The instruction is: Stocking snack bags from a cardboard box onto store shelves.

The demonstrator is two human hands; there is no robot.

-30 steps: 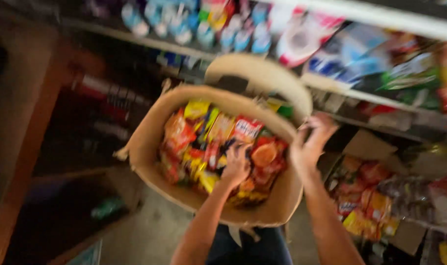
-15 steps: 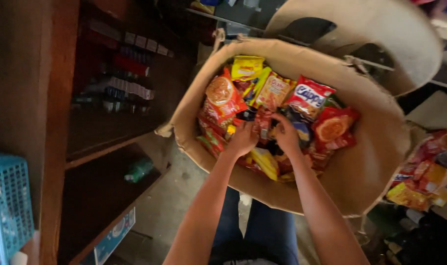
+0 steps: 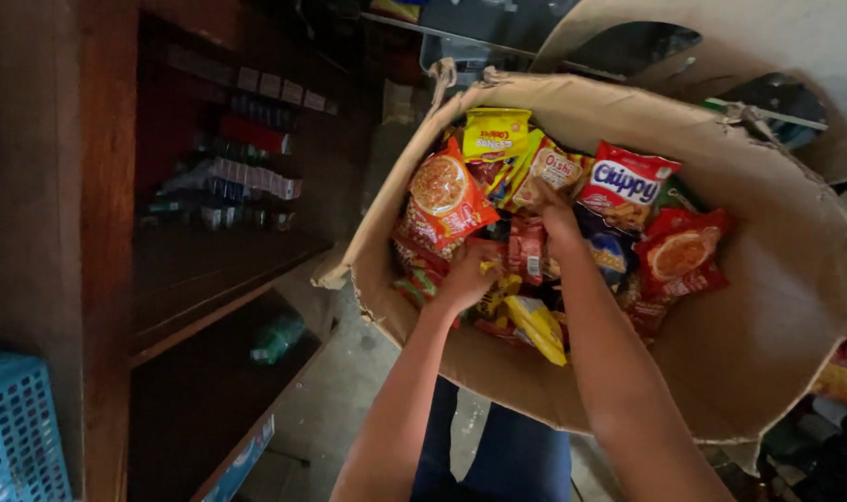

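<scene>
Standing at the far left edge, low down: a light-blue perforated plastic basket, cut off by the frame. Next to it, to the right, a dark brown wooden shelf unit holding rows of small red, white and dark packs on its upper board, with a green bottle lying on its side on the lower board.

Reaching into the middle of a large tan cardboard box with curled, torn walls: the left hand, fingers bent and closed around small red and yellow snack sachets near the box's left wall. Just left of that hand, leaning against the same wall, an orange-red noodle packet with a round picture. Behind it, toward the far wall, a yellow crinkled snack bag.

Pressing down just beside the left hand: the right hand, fingers curled onto a narrow dark red packet; whether actually pinching it or only touching, cannot tell. Lying below both hands, nearer the box's near wall, a bright yellow glossy pouch.

Further right, a red-and-blue chip bag, then a red packet with an orange oval tilted toward the box's right wall.
</scene>
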